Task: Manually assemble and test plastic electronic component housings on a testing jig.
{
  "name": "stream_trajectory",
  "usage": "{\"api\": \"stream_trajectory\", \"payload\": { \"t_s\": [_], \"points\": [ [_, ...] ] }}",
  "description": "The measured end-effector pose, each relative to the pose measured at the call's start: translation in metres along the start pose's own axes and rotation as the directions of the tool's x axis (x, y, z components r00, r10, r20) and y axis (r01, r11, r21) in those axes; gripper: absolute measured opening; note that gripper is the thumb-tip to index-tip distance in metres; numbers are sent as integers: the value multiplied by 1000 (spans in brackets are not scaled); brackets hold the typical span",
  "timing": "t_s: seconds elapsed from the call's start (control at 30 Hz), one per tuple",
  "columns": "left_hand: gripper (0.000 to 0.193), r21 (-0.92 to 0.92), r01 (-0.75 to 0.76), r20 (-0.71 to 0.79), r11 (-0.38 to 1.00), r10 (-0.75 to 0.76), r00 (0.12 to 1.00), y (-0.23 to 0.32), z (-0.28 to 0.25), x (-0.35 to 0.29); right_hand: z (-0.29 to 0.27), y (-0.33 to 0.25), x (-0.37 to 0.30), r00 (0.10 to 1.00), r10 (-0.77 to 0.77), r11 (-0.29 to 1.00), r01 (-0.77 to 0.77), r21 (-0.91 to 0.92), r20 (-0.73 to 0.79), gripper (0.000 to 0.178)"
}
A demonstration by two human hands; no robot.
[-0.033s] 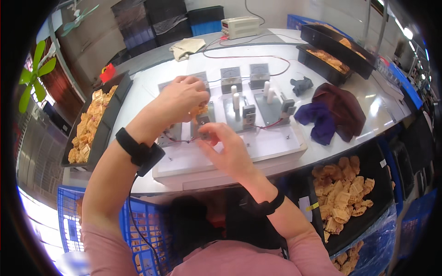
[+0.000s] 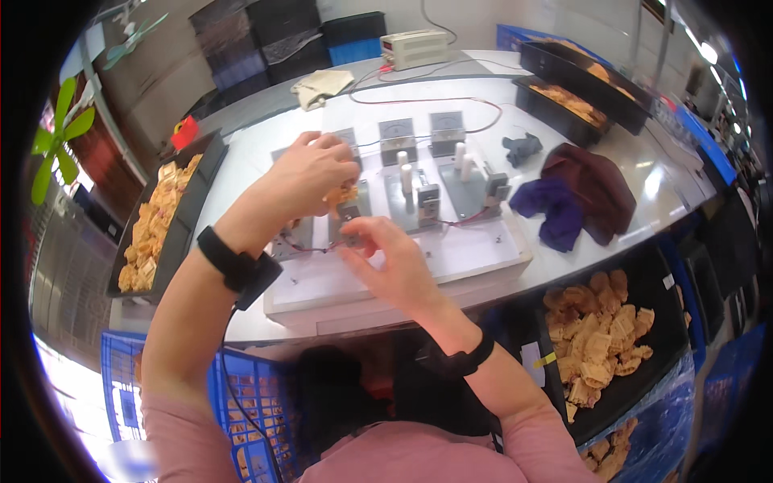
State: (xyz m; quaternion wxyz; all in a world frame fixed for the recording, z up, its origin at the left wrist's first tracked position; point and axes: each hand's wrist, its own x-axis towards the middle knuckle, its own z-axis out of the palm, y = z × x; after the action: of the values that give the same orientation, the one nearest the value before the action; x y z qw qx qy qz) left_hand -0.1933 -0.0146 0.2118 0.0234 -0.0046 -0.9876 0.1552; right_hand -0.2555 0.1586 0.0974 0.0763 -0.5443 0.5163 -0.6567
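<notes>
Head view: left hand point(image 2: 316, 171) reaches over the white fixture board point(image 2: 475, 262), fingers bent downward, pinching a tan piece point(image 2: 341, 196); its fingertips are partly hidden. Position of the tan piece: beneath the left fingers, just above the grey block point(image 2: 348, 212) at the second station from the left. Whether piece and block touch cannot be told.

Right hand point(image 2: 390, 256) is in front of that block, thumb and forefinger curved toward each other at its lower end. Cannot tell whether they pinch it or merely rest against it. Both wrists carry black bands.

Fixture board lies on the white counter point(image 2: 318, 328). Two stations to the right are uncovered: each has a metal plate, two upright white pegs and a grey block, with a panel meter point(image 2: 398, 138) behind. Thin dark-red wires run along the front of the plates.

Left of the board: black tray point(image 2: 211, 163) of tan pieces. Right of the board: purple cloth point(image 2: 550, 211) touching a maroon cloth point(image 2: 594, 193); small grey cloth point(image 2: 523, 149) near them. Behind: beige cloth point(image 2: 322, 86) and a power supply unit point(image 2: 415, 50) with leads.
</notes>
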Motion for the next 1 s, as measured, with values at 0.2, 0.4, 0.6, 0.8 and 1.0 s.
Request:
{"api": "stream_trajectory", "payload": {
  "t_s": [0.2,0.4,0.6,0.8,1.0],
  "points": [
    [42,-110,5,-168,994,-23,985,-9,-57,-16,-1,11,-4,985,-171,974,164,-157,-34,47],
    [57,-735,-25,-142,677,-119,983,74,-70,-54,-52,-26,-31,926,-333,935,300,-191,-177,77],
    [60,-849,-99,-203,519,-149,968,164,-33,-58,-158,-52,-111,979,198,907,-204,-368,-52,43],
    [46,-726,75,-361,683,-472,804,125,28,-132,-312,-26,-212,686,525,26,-605,-795,-504,41],
    [26,-769,325,-361,550,-794,489,96,113,-197,-307,-20,-209,690,487,-35,-596,-802,-534,43]
  ]
}}
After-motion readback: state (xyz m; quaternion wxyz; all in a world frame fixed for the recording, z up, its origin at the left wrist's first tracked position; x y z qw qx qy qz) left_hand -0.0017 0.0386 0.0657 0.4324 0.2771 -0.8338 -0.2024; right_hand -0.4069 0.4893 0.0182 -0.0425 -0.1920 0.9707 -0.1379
